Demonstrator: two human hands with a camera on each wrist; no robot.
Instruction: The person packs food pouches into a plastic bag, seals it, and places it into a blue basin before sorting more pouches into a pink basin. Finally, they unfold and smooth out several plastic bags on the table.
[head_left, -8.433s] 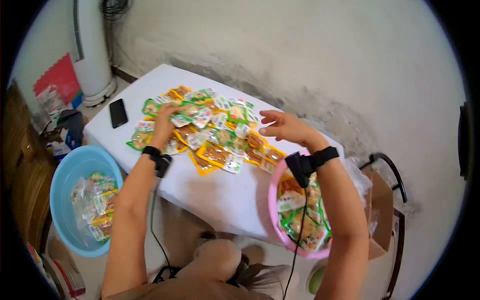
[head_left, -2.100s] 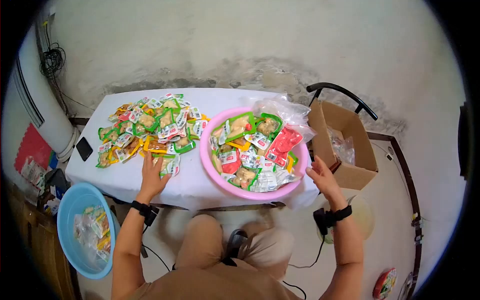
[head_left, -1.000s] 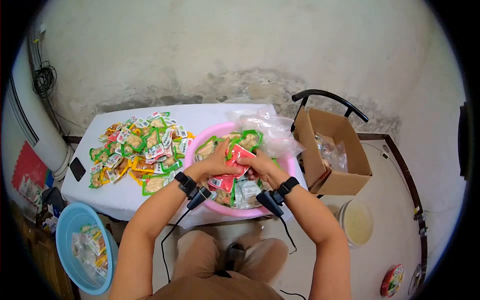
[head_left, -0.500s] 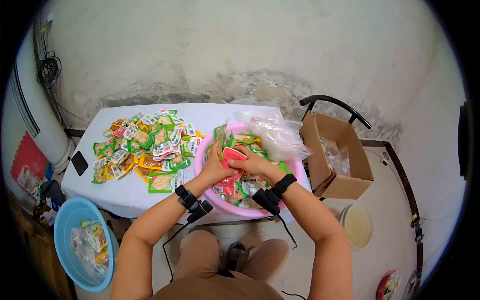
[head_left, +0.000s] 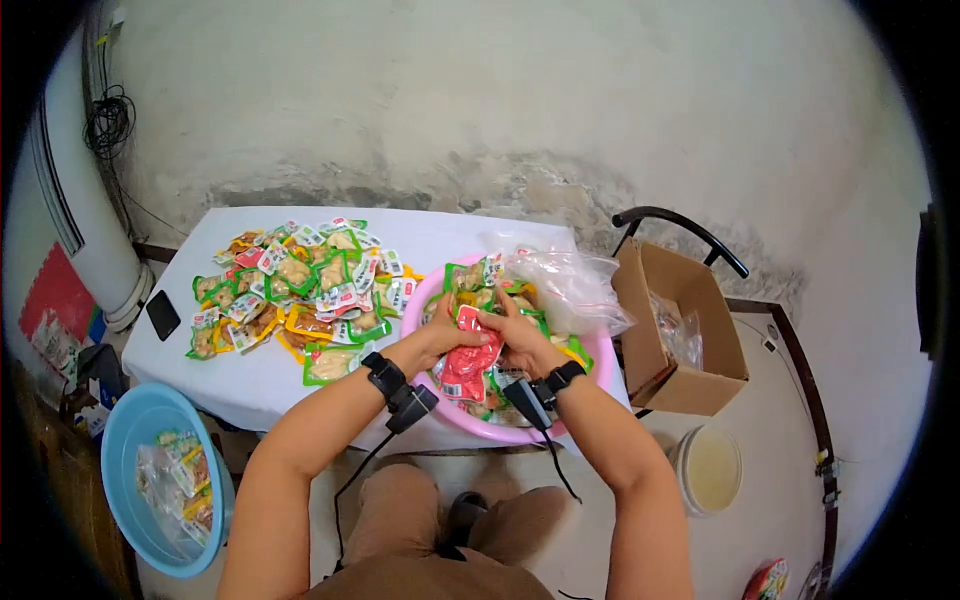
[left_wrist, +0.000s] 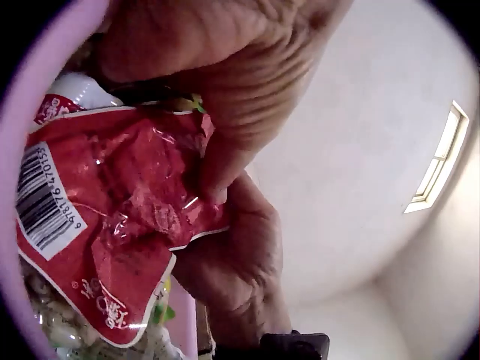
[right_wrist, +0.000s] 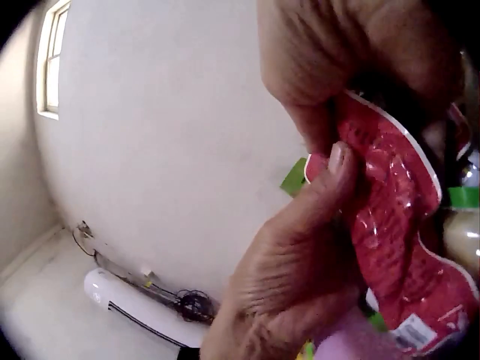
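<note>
Shiny red food pkt [head_left: 468, 372] was held over the pink basin [head_left: 490, 432], barcode end low & twd the person. Both grips were clamped on it: L-hand grip [head_left: 435, 340] on the L side of the upper part, R-hand grip [head_left: 520, 338] on the R side, thumbs close tog. on the front face, other fingers mostly hidden.

Up close the pkt was deep red w/ a thin whitish edge, glossy film, lots of creases & small bright glints. Its body looked lumpy & was buckled, so the edges ran wavy. White barcode label sat at one lower corner, no. 6 978176 470153 readable in the L wrist view; white script was printed at the other lower corner. Contents unclear.

In the basin, around & under it, were green-edged pkts [head_left: 465, 275]; a clear plastic bag [head_left: 575, 290] lay over the far R part of the rim. Basin stood at the R end of the white-covered bench [head_left: 240, 385]. L of it lay a heap of mixed pkts [head_left: 300, 280], mainly green- & yellow-edged, then a black phone [head_left: 162, 315] nr the bench's L edge. Lower down on the L was a blue basin [head_left: 120, 460] w/ more pkts; just R of the bench, an open cardboard box [head_left: 700, 388] w/ clear bags inside.
</note>
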